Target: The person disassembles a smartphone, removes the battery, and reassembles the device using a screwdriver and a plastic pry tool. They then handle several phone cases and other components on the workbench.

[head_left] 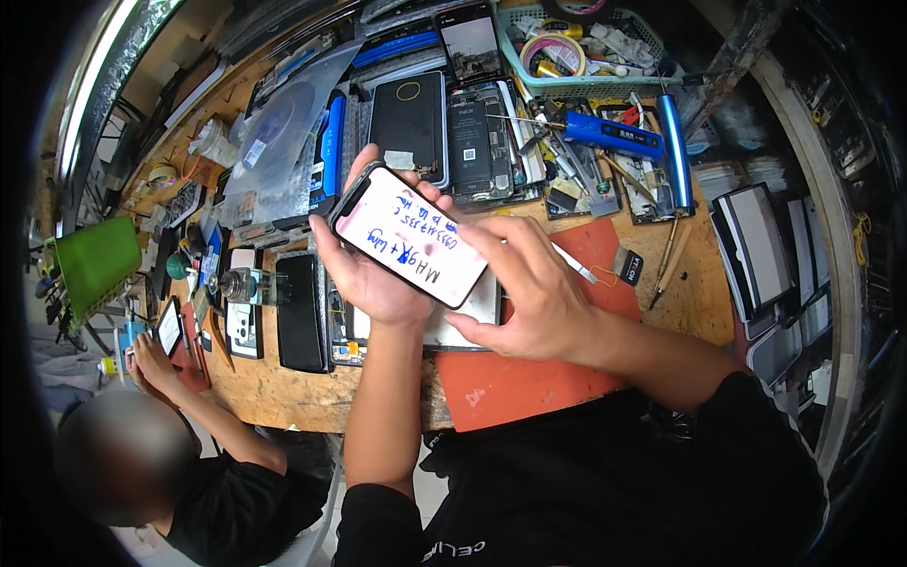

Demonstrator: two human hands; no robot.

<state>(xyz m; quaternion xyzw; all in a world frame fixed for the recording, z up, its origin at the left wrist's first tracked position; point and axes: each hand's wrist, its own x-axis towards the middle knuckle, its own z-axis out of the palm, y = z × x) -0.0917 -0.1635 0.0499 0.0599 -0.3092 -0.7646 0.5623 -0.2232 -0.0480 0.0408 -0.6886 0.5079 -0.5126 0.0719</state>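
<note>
My left hand [373, 288] is closed around a smartphone [397, 248], palm up, with its lit screen facing me. The screen shows a bright picture with handwriting. Fingers spread, my right hand [543, 302] is over the phone's right side, the index fingertip at the glass and the thumb near the lower corner. Whether that fingertip touches the screen I cannot tell. Below both hands, an orange-red mat [529, 387] lies on the wooden bench [274, 402], and a pale flat thing on it is partly hidden by the phone.
Behind my hands lie an opened phone [480, 142], a dark phone panel [408, 118] and a blue electric screwdriver [614, 134]. A mint basket [605, 87] holds tape and tubes. A glass jar [253, 286] stands left. At lower left another person [227, 491] works at the bench.
</note>
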